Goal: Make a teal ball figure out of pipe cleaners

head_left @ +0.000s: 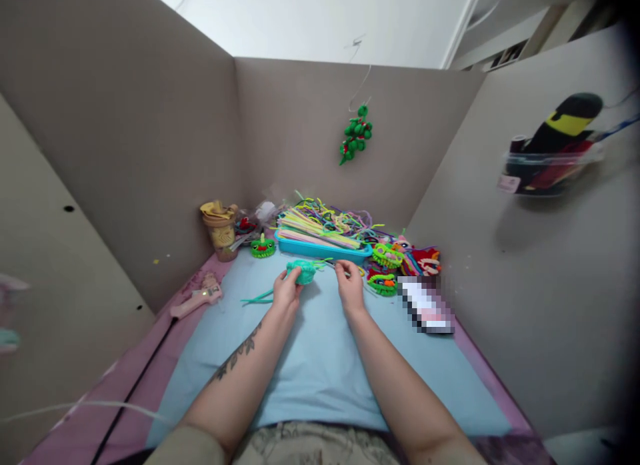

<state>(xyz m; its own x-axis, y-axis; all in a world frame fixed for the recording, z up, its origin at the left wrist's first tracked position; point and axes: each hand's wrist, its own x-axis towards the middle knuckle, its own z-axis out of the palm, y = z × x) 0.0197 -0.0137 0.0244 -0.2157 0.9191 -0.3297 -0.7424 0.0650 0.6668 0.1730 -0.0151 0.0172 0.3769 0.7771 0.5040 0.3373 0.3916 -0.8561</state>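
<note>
My left hand [287,288] is closed around a fuzzy turquoise pipe-cleaner piece [301,271], held just above the blue cloth [320,358]. Light green ends [323,263] stick out of the piece's right side. Beside it, my right hand [350,281] is raised with fingers pinched together; a thin, dark item seems to reach from the fingertips toward the piece, too small to name. Loose turquoise pipe cleaners [257,298] lie left of my left hand. Just beyond both hands stands a blue tray [325,249] heaped with pastel pipe cleaners [320,228].
A pink glue gun [197,301] and a lidded cup [221,231] are at the left. Finished pipe-cleaner figures [383,281] sit at the right, by a phone [425,305]. Grey panels surround the table; a clear holder [545,168] hangs on the right one, a green ornament [357,137] at the back.
</note>
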